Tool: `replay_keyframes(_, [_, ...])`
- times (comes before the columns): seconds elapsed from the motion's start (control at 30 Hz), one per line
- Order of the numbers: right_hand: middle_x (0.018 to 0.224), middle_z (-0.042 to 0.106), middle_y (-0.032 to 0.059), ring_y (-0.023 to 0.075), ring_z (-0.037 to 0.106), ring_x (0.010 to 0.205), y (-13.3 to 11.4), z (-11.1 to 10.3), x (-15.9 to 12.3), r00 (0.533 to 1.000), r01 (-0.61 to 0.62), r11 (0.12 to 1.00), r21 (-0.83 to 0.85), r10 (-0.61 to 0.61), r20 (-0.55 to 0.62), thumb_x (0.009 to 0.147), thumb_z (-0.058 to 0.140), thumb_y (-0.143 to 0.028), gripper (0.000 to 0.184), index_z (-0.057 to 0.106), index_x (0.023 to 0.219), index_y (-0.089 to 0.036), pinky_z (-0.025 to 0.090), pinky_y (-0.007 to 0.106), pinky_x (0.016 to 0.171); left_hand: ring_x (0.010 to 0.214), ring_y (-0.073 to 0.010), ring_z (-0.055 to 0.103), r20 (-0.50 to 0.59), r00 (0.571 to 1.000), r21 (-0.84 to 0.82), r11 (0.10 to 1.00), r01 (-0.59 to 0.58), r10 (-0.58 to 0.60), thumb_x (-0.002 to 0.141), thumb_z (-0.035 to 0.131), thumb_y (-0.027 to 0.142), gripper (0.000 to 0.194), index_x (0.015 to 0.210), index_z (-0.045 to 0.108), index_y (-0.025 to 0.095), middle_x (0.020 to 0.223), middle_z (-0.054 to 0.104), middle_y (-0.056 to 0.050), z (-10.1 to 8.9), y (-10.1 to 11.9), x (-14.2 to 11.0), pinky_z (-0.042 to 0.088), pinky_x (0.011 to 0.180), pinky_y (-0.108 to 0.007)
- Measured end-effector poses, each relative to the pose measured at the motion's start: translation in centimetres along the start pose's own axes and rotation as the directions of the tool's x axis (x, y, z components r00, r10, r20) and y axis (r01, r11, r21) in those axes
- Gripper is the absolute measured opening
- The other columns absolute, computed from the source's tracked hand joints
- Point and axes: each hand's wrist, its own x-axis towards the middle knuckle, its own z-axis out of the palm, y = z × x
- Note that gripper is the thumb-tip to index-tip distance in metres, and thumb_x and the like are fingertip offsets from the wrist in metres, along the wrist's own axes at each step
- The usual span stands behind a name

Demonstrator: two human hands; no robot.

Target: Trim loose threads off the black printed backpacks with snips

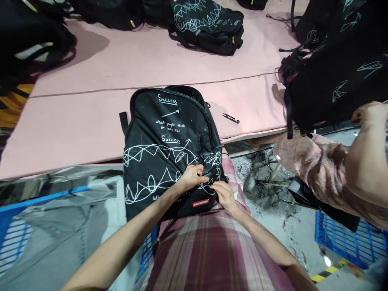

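A black backpack (163, 161) with white scribbles and the word "Success" leans over the table's front edge, close against my body. Its top is partly unzipped, and a red label sits low on its front. My left hand (194, 176) is closed in a pinch on the front near the side pocket; a dark tab or fold of cloth shows by its fingertips. At the bag's lower right side, my right hand (224, 195) pinches the fabric edge. Exactly which part each set of fingertips grips is hard to make out. Small black thread snips (231, 118) lie on the table, right of the bag.
The table (91, 121) has a pink cover. Another scribbled backpack (209, 26) lies at the back, with more black bags (336, 81) left and right. A co-worker's arm (368, 149) is at the right. Blue crates (351, 238) stand below, and thread scraps litter the floor.
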Motion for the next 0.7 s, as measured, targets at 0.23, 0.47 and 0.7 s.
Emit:
replay_keyframes(0.23, [0.079,0.060,0.0047,0.0136,0.056,0.075,-5.2,-3.1,3.5,0.996,0.058,0.994,0.088,-0.063,0.063,0.092,0.034,-0.013,0.028,0.061,0.083,-0.017,0.047,0.028,0.067,0.050,-0.0066,0.041,0.042,0.998,-0.543,0.838,0.054,-0.036,0.054,0.073,0.029,0.032,0.061,0.045,0.015,0.055,0.049,0.005,-3.2,2.7,-2.8,0.030,0.050,-0.019])
replay_keyframes(0.47, [0.093,0.061,0.0054,0.0136,0.058,0.084,-13.5,-7.0,8.9,0.949,0.260,0.965,0.024,-0.260,0.178,0.088,0.051,-0.016,0.017,0.062,0.101,-0.020,0.047,0.025,0.071,0.055,-0.0107,0.055,0.001,0.995,-0.841,0.538,-0.054,0.101,0.050,0.076,0.023,0.034,0.077,0.059,0.011,0.063,0.060,0.000,-6.9,5.6,-6.7,0.042,0.053,-0.019])
replay_keyframes(0.7, [0.091,0.060,0.0033,0.0095,0.058,0.074,-15.2,-6.2,11.0,0.853,0.373,0.927,-0.039,-0.326,0.407,0.090,0.049,-0.025,0.016,0.062,0.097,-0.020,0.044,0.020,0.064,0.050,-0.0066,0.051,-0.039,0.989,-0.889,0.446,-0.099,0.141,0.052,0.077,0.020,0.030,0.073,0.059,0.010,0.061,0.058,0.000,-6.7,4.2,-8.0,0.037,0.046,-0.014])
